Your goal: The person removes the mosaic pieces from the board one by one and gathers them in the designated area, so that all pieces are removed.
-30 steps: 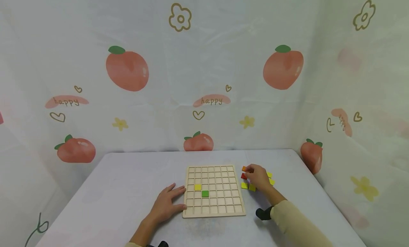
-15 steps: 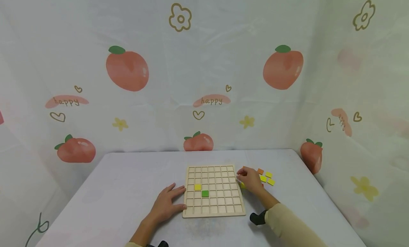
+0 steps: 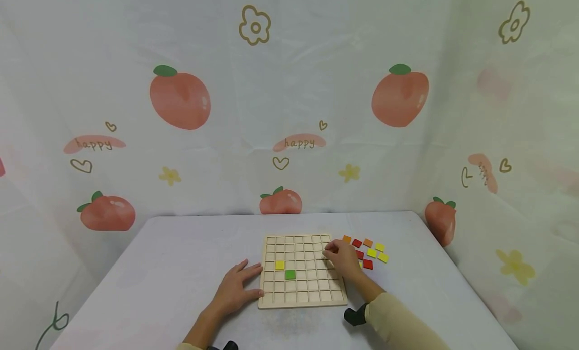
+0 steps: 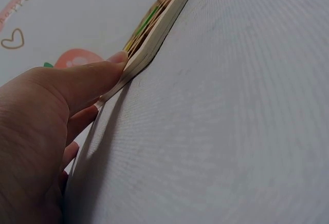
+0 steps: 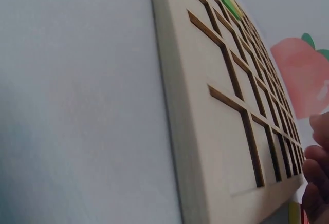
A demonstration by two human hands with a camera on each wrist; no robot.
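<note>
A wooden grid board point(image 3: 304, 305) lies on the table with one yellow tile point(image 3: 280, 265) and one green tile point(image 3: 290, 274) in its cells. My left hand point(image 3: 235, 287) rests at the board's left edge, fingers extended and spread; in the left wrist view the thumb point(image 4: 97, 77) touches the rim. Over the board's right side, my right hand point(image 3: 346, 262) holds thumb and fingertips together in a pinch; a small square tile between them is largely hidden. Its fingers point(image 5: 316, 170) show at the right margin of the right wrist view, beyond the grid.
Loose square tiles lie right of the board: red tiles point(image 3: 368, 264), orange tiles point(image 3: 368, 243) and yellow tiles point(image 3: 383, 258). The right hand hides part of this group. A printed cloth backdrop point(image 3: 226, 113) stands behind the white table point(image 3: 190, 239).
My right hand has moved left from the loose tiles to above the board's right side, uncovering several red and yellow tiles. The left hand and the board have stayed put.
</note>
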